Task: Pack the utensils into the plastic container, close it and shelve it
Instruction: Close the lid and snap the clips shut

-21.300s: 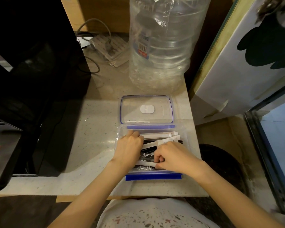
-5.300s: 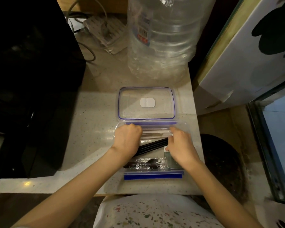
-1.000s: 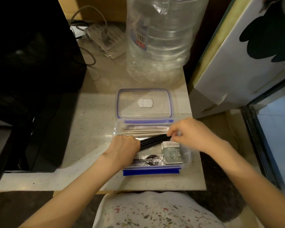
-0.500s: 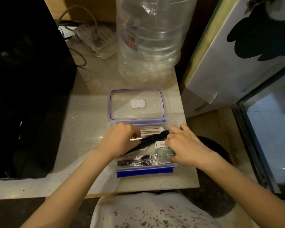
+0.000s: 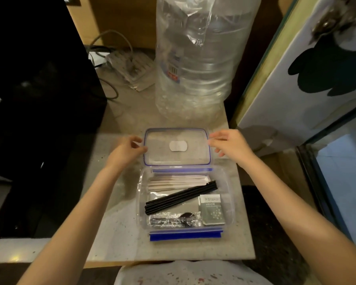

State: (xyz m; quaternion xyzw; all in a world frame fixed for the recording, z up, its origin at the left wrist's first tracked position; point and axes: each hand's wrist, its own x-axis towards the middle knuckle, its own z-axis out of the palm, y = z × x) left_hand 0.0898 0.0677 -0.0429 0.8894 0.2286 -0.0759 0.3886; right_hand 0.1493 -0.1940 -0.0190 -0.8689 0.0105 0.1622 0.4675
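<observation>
The clear plastic container [image 5: 230, 194] with blue clips stands open on the counter in front of me. Inside lie paper-wrapped sticks [image 5: 176, 180], a bundle of black straws [image 5: 180, 197], wrapped black cutlery [image 5: 173, 220] and a small grey sachet [image 5: 212, 209]. Its clear lid [image 5: 177, 159] with a blue seal lies flat just behind it. My left hand [image 5: 126, 150] is at the lid's left edge, fingers pinched on the rim. At the lid's right edge, my right hand [image 5: 230, 145] has its fingers spread, touching the corner.
A big clear water jug [image 5: 199, 58] stands right behind the lid. A black appliance [image 5: 39, 99] fills the left side. A power strip with cables [image 5: 130, 68] lies at the back. A white panel [image 5: 308, 79] leans on the right; the counter edge [image 5: 173, 259] is near me.
Both hands have left the container's inside and moved back to the lid's two side edges. The straws and sachet now lie uncovered in the container.
</observation>
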